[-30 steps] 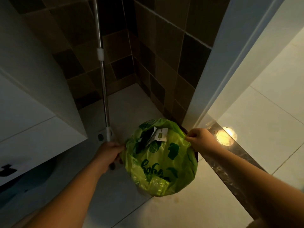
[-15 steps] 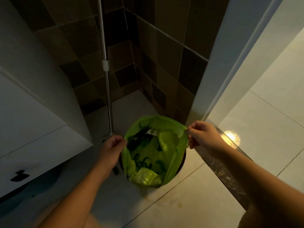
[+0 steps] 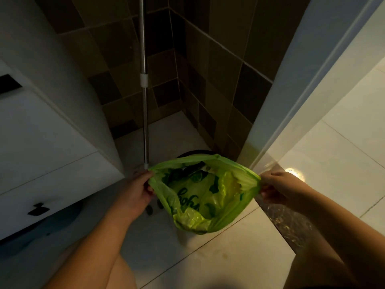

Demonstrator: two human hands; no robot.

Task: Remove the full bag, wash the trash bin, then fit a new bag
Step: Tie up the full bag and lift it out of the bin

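Raised since the earlier frames: green bag (image 3: 205,195), formerly seated low over the bin, now lifted with its mouth stretched wide and flat between the two hands; both hands stand higher and farther apart than before.

Head view, itemised:

Left hand (image 3: 137,191): fingers curled, pinching the bag's left rim corner; forearm enters from lower left.

Right hand (image 3: 277,187): fingers curled, pinching the bag's right rim corner; forearm enters from lower right.

Green bag: translucent plastic with dark green printed lettering and leaf and lime-slice motifs; hangs between the hands, its lower end sagging toward the floor (image 3: 229,257). Contents dimly visible inside, including dark and pale scraps; not identifiable.

Trash bin (image 3: 194,152): only a dark curved rim edge shows behind the bag's upper edge, in the tiled corner; whether the bag's bottom has cleared the bin cannot be told.

Mop pole (image 3: 144,90): metal, near upright, with white collar, just behind the left hand.

White cabinet (image 3: 52,142): at left, with black handle.

Brown tiled wall (image 3: 208,69): behind the bin.

White door frame (image 3: 291,90): at right, beside a dark threshold strip (image 3: 289,224) and a bright light spot on pale floor tiles.
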